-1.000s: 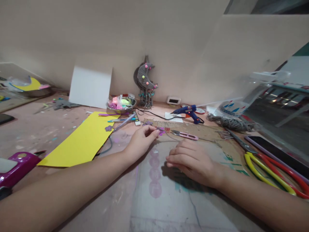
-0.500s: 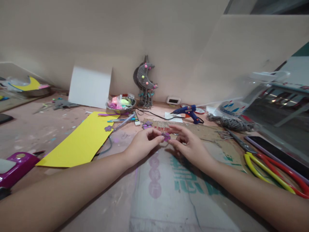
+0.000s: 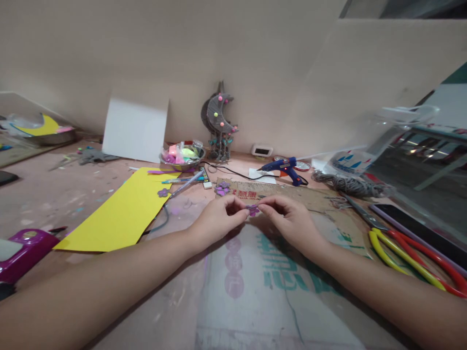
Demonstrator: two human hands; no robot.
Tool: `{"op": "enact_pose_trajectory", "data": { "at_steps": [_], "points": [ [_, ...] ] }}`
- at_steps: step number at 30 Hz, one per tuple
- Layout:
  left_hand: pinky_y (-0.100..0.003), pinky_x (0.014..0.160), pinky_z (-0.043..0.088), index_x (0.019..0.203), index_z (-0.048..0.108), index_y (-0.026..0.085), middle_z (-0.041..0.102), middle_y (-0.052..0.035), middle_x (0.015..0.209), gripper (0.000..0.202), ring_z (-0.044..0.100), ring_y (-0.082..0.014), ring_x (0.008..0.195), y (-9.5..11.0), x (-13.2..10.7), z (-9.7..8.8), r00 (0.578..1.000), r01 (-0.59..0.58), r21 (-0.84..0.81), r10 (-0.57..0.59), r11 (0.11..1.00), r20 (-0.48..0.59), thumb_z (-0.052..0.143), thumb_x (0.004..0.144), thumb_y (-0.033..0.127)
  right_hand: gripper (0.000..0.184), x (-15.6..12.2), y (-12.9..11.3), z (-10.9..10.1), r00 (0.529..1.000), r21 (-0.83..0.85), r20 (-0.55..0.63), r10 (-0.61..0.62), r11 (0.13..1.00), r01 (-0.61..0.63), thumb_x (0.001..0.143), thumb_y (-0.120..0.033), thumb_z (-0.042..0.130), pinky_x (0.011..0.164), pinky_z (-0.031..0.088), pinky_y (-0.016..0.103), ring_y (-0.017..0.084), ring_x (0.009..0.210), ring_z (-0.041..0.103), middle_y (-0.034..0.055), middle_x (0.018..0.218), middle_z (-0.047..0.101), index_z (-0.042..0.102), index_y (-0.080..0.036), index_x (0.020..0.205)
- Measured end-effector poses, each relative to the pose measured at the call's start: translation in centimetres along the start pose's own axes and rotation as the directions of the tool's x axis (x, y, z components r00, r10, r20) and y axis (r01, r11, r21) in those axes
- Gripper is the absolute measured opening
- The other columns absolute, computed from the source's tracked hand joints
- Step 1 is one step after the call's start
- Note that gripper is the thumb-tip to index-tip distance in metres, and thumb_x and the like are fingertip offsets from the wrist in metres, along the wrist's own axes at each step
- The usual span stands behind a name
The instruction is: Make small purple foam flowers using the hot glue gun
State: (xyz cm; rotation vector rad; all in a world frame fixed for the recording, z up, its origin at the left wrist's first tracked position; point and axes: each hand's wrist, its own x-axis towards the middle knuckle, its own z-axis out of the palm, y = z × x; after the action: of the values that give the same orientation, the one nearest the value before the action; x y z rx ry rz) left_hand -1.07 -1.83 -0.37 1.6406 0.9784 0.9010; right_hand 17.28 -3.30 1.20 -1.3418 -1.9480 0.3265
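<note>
A small purple paper flower (image 3: 252,209) is pinched between the fingertips of both hands, just above the cardboard sheet (image 3: 277,272) on the table. My left hand (image 3: 219,218) grips it from the left and my right hand (image 3: 290,221) from the right, fingers of both curled in. More purple flowers (image 3: 221,188) lie on the cardboard just beyond, and one purple flower (image 3: 163,193) rests on the yellow paper sheet (image 3: 124,214).
A blue glue gun (image 3: 286,169) with its cord, a metal bowl of coloured bits (image 3: 181,156), pens (image 3: 186,182) and a moon ornament (image 3: 219,121) stand at the back. Scissors (image 3: 408,248) and a phone (image 3: 419,228) lie right. A magenta tool (image 3: 22,250) lies left.
My right hand rose from lying flat on the cardboard and joined my left hand on the purple flower. Both hands then drew the flower slightly nearer.
</note>
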Motion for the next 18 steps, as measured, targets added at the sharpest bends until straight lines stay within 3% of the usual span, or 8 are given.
{"op": "enact_pose_trajectory", "data": {
  "at_steps": [6, 13, 18],
  "points": [
    [-0.021, 0.054, 0.042, 0.077, 0.057, 0.016, 0.059, 0.0004, 0.066, 0.014, 0.052, -0.0103, 0.058, 0.06, 0.03, -0.08, 0.999, -0.042, 0.035, 0.041, 0.999, 0.022, 0.055, 0.076, 0.030, 0.017, -0.05, -0.24, -0.01, 0.998, 0.018, 0.059, 0.019, 1.000, -0.020, 0.082, -0.030, 0.052, 0.052, 0.044, 0.024, 0.013, 0.055, 0.057, 0.0002, 0.065, 0.066, 0.065, -0.020, 0.078],
    [-0.024, 0.062, 0.046, 0.092, 0.061, 0.016, 0.065, -0.0033, 0.082, 0.023, 0.059, -0.0132, 0.069, -0.10, 0.09, -0.06, 0.998, -0.022, -0.037, 0.025, 0.999, 0.059, 0.056, 0.078, 0.034, 0.019, -0.12, -0.32, 0.21, 0.994, 0.043, 0.091, 0.054, 0.997, -0.058, 0.083, -0.031, 0.051, 0.052, 0.043, 0.023, 0.013, 0.056, 0.057, 0.0005, 0.065, 0.065, 0.062, -0.018, 0.075],
    [-0.024, 0.064, 0.045, 0.089, 0.063, 0.016, 0.065, -0.0039, 0.084, 0.022, 0.058, -0.0141, 0.074, 0.15, 0.08, -0.14, 0.996, -0.087, 0.057, 0.085, 0.995, 0.039, 0.052, 0.081, 0.033, 0.020, -0.24, -0.38, 0.36, 0.987, 0.091, 0.137, 0.087, 0.991, -0.100, 0.084, -0.033, 0.050, 0.049, 0.042, 0.022, 0.011, 0.050, 0.054, -0.0012, 0.061, 0.062, 0.061, -0.018, 0.076]
  ]
}}
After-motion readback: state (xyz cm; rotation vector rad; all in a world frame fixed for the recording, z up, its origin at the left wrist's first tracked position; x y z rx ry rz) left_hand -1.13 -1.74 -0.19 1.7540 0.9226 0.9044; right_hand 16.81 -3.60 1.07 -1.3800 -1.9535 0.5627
